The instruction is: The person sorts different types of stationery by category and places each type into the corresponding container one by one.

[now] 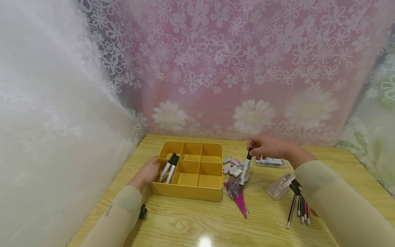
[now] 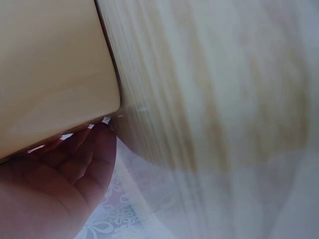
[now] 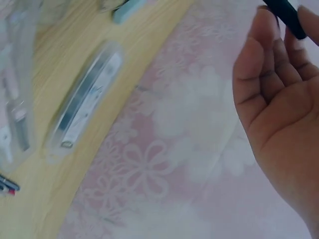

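Observation:
A yellow organizer box (image 1: 188, 192) with several square compartments stands on the table. My left hand (image 1: 150, 170) is at its left wall; in the left wrist view the fingers (image 2: 97, 159) lie along the outside of the box (image 2: 55, 64), and the thumb is hidden. Two black-capped white markers (image 1: 173, 169) lean in the front left compartment. Right of the box, my right hand (image 1: 265, 146) pinches another marker (image 1: 246, 168) by its black cap, its white end pointing down over the small pile. In the right wrist view, thumb and fingers of the hand (image 3: 279, 94) hold the black cap (image 3: 286, 17).
Beside the box lie several pale erasers (image 1: 233, 170) and a magenta set square (image 1: 240, 205). Farther right are a clear long case (image 1: 271, 162), a clear box (image 1: 280, 186) and several pencils (image 1: 291, 211). A floral curtain (image 1: 228, 68) hangs behind the table.

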`<state>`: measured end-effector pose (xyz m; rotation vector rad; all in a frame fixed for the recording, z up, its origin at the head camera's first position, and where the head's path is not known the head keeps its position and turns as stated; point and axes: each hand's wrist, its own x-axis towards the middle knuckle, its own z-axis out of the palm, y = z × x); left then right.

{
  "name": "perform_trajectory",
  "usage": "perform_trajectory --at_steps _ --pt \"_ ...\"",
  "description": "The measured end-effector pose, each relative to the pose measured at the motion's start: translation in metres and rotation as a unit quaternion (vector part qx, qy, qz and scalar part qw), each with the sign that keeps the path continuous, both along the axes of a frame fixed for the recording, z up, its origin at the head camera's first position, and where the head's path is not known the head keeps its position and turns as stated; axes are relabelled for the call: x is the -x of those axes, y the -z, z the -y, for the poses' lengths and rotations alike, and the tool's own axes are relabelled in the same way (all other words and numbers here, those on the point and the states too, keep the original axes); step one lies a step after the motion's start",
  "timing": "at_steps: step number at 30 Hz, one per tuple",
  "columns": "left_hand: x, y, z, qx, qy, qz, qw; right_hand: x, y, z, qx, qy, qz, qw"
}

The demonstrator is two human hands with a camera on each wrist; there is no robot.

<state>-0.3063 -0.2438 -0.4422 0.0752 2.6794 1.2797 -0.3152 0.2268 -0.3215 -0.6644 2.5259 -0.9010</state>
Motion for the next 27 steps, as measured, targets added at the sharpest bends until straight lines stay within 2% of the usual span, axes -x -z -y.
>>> perform_trajectory --at_steps 6,11,21,27 --pt "-0.001 -0.002 -0.001 0.000 -0.002 -0.001 1.0000 -0.002 -0.013 0.015 0.062 0.033 -0.032 0.9970" --pt "-0.003 -0.003 -0.003 0.000 -0.003 0.001 1.0000 -0.005 -0.019 0.035 0.119 0.044 -0.021 0.9917" --pt "-0.004 -0.003 0.000 0.006 0.002 -0.003 1.0000 -0.004 -0.019 0.093 0.219 0.035 -0.011 0.9751" --pt "-0.003 -0.002 0.000 0.004 0.008 -0.008 0.9999 -0.004 -0.013 0.130 0.242 0.032 -0.012 0.9698"
